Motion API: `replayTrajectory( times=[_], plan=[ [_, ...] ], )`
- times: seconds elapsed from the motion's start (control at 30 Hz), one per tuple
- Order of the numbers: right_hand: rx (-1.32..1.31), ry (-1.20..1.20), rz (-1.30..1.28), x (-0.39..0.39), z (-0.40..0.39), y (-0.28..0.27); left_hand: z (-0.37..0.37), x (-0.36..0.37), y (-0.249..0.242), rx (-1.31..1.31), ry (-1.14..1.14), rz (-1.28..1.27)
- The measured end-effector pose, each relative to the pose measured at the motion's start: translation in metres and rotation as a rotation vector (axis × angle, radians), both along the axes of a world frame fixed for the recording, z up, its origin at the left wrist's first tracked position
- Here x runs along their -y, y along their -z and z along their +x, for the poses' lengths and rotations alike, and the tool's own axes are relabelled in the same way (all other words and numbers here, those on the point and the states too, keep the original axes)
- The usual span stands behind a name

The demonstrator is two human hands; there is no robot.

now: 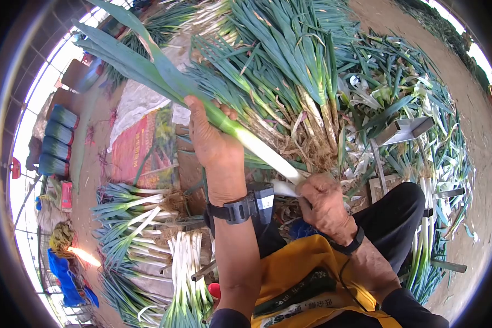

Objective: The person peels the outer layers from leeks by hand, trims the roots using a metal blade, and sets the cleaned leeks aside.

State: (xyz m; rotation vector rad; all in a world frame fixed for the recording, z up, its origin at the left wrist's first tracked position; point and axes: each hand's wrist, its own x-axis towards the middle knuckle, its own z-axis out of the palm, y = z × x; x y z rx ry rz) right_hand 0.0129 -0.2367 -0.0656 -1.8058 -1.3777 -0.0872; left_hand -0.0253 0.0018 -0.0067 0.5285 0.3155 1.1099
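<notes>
So, head view, the only one here: the person had a single long leek (262, 150) in both hands, slanting from leafy green at upper left down to the white base at lower right. The left hand (216, 139) was wrapped round it about where green turned white, thumb on one side and fingertips poking out on the other. The right hand (322, 202) was closed on the white end, knuckles up, so I couldn't tell if any roots were left under it. Another white stalk (284, 189) sat just beside that hand.

I'd call this the working-on-one-stalk stage, mostly at the base end. From there, any move would've called for the left hand to steady the floppy top while the right worked without snapping the white shank, imo.

Past the hands was a heap of leeks with dirty, hairy roots (317, 156), with loose leaves (388, 104) to its right. Cleaner-looking white stalks (187, 257) lay near the person's left arm, and a yellow apron (298, 268) covered the lap.
</notes>
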Motion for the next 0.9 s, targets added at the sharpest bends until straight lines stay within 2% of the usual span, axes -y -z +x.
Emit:
replayTrajectory(
  times=[0.07,0.13,0.17,0.2,0.27,0.3,0.33,0.4,0.53,0.6,0.63,0.67,0.77,0.83,0.87,0.9],
  plan=[
    [0.079,-0.042,-0.065,0.004,-0.001,-0.001,0.002,0.002,-0.003,-0.065,-0.1,-0.059],
    [0.143,-0.191,-0.113,0.007,-0.004,0.001,-0.001,0.001,-0.006,-0.07,-0.11,-0.04],
    [0.147,-0.245,-0.228,0.014,-0.004,0.012,-0.003,-0.001,-0.009,-0.072,-0.127,-0.017],
    [0.143,-0.237,-0.233,0.023,-0.005,0.026,-0.005,-0.002,-0.01,-0.074,-0.118,-0.022],
    [0.106,-0.313,-0.488,0.037,-0.007,0.056,-0.01,-0.005,-0.013,0.012,-0.092,0.012],
    [-0.03,-0.328,-0.525,0.043,-0.006,0.066,-0.013,-0.004,-0.015,0.04,-0.083,-0.005],
    [-0.035,-0.321,-0.528,0.049,-0.005,0.079,-0.015,-0.008,-0.012,0.037,-0.075,-0.008],
    [-0.042,-0.297,-0.81,0.061,-0.002,0.101,-0.021,-0.019,-0.008,0.158,-0.032,0.042],
    [-0.332,-0.33,-1.053,0.073,0.006,0.114,-0.031,-0.031,-0.01,0.226,0.005,0.109],
    [-0.375,-0.289,-0.945,0.079,0.012,0.11,-0.038,-0.034,-0.011,0.27,-0.001,0.122],
    [-0.419,-0.246,-0.844,0.081,0.014,0.099,-0.04,-0.034,-0.011,0.264,-0.007,0.12],
    [-0.421,-0.251,-0.848,0.079,0.017,0.075,-0.04,-0.033,-0.012,0.255,-0.021,0.128],
    [-0.747,-0.136,-0.421,0.072,0.03,-0.014,-0.038,-0.032,-0.011,0.238,-0.037,0.152],
    [-0.891,0.015,-0.24,0.071,0.039,-0.028,-0.035,-0.03,-0.012,0.227,-0.033,0.166],
    [-0.666,0.097,-0.203,0.066,0.047,-0.032,-0.033,-0.029,-0.013,0.206,-0.044,0.156],
    [-0.592,0.145,-0.156,0.06,0.053,-0.029,-0.032,-0.027,-0.014,0.184,-0.056,0.147]
  ],
)
